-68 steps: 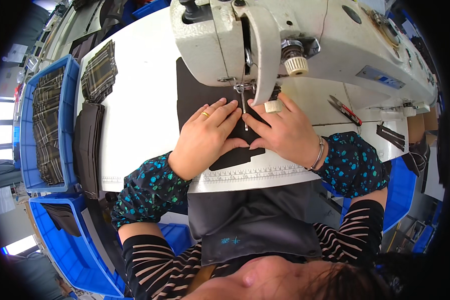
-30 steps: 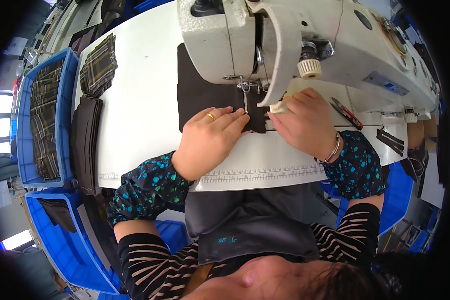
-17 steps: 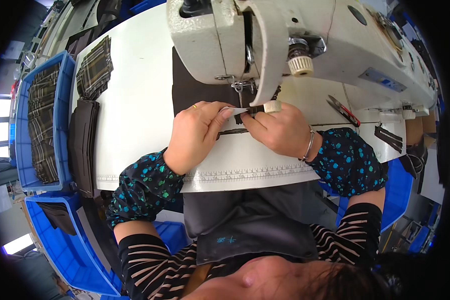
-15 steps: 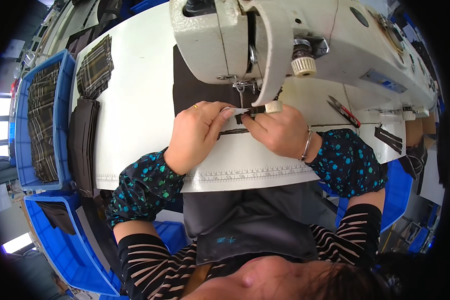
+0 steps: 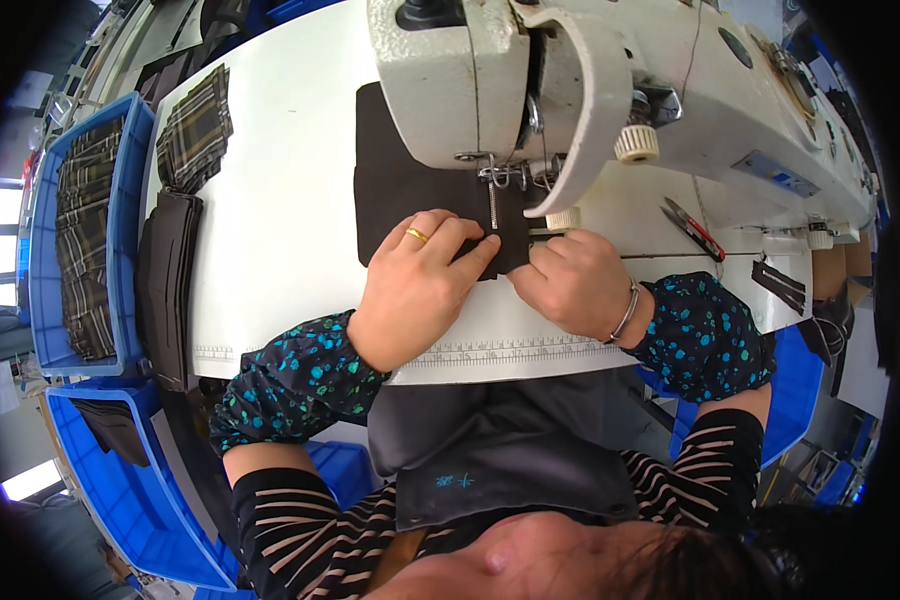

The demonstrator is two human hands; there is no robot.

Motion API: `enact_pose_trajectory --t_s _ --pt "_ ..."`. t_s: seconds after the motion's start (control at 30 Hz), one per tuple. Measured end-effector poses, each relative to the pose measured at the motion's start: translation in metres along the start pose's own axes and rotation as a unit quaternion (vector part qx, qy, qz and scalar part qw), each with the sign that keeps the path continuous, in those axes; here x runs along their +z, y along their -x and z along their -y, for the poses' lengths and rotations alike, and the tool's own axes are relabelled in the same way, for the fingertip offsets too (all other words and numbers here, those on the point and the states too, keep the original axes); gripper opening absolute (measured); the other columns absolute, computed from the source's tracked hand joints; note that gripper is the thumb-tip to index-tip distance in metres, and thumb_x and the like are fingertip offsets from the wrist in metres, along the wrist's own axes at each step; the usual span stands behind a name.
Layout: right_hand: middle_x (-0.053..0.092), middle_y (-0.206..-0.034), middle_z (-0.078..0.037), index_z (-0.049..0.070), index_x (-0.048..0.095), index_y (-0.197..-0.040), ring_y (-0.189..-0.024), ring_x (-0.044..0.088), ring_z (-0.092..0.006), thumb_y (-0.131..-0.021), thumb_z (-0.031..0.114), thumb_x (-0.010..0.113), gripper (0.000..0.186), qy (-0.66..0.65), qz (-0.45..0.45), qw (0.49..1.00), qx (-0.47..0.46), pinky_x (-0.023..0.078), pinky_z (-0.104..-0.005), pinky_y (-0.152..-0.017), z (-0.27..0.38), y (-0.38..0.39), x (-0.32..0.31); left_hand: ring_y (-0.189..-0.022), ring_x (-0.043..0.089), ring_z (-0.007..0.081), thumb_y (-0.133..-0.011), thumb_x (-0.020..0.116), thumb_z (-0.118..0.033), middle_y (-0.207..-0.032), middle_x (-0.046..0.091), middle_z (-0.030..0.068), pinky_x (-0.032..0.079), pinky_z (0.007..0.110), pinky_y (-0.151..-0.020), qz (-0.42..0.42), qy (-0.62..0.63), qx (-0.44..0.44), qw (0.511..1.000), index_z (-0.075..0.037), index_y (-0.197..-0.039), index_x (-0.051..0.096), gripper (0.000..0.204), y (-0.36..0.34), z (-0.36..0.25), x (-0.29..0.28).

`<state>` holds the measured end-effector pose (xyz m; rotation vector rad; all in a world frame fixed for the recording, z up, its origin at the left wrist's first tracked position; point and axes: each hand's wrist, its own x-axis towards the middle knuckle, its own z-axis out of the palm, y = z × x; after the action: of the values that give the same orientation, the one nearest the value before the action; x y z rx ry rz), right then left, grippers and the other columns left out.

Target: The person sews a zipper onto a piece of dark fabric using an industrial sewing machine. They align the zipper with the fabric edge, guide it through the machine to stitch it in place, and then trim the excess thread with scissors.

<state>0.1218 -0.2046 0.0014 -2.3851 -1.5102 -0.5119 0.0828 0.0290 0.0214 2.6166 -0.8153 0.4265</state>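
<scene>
A dark brown fabric piece (image 5: 380, 200) lies under the head of a white industrial sewing machine (image 5: 440, 110), with a silver zipper (image 5: 493, 200) running down from the presser foot (image 5: 498, 176). My left hand (image 5: 413, 290), a gold ring on it, rests on the fabric left of the zipper, fingers slightly bent and apart, its index fingertip near the zipper's lower end. My right hand (image 5: 570, 285) is curled at the fabric's lower right edge, closed on it with thumb and index finger; the fingertips are partly hidden.
Plaid pieces (image 5: 192, 125) and stacked dark pieces (image 5: 165, 290) lie at the table's left, beside a blue bin (image 5: 135, 230) of plaid cloth. Another blue bin (image 5: 120, 490) stands below. Red-handled snips (image 5: 695, 228) and a zippered scrap (image 5: 778, 285) lie right. A printed ruler (image 5: 490, 352) lines the front edge.
Half a second ago my fingers held up a folded edge with its pale underside showing; now it lies flat. My left fingers have spread onto the fabric; my right hand has moved slightly down.
</scene>
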Motion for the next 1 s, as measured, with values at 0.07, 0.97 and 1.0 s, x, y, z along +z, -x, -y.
enact_pose_trajectory --t_s 0.07,0.97,1.0 --pt "0.054 -0.066 0.001 0.014 0.06 -0.072 -0.061 0.059 -0.0161 -0.08 0.016 0.067 0.011 0.001 0.002 1.0 0.0 0.043 -0.0327 -0.056 0.0001 0.0004 0.0 -0.109 0.065 0.0247 -0.078 0.073 -0.008 -0.11 0.071 0.004 0.055 0.041 -0.097 -0.002 0.004 -0.004 1.0 -0.006 -0.112 0.08 0.035 -0.0001 -0.0008 0.0005" --pt "0.058 -0.067 0.001 0.013 0.062 -0.075 -0.063 0.063 -0.017 -0.08 0.015 0.07 0.009 -0.009 0.023 1.0 0.011 0.045 -0.0334 -0.055 -0.0009 0.0014 -0.0051 -0.12 0.065 0.03 -0.069 0.081 -0.008 -0.131 0.07 0.0078 0.053 0.043 -0.103 0.016 -0.001 -0.009 1.0 -0.006 -0.121 0.077 0.052 0.0016 -0.0048 0.003" --pt "0.058 -0.068 0.001 0.013 0.061 -0.075 -0.063 0.062 -0.0168 -0.079 0.015 0.071 0.011 -0.009 0.018 1.0 0.01 0.045 -0.0332 -0.055 -0.0014 0.0014 -0.0052 -0.121 0.065 0.0303 -0.07 0.081 -0.01 -0.131 0.07 0.0079 0.053 0.044 -0.104 0.02 -0.003 -0.007 1.0 -0.006 -0.122 0.077 0.052 0.0018 -0.0056 0.0021"
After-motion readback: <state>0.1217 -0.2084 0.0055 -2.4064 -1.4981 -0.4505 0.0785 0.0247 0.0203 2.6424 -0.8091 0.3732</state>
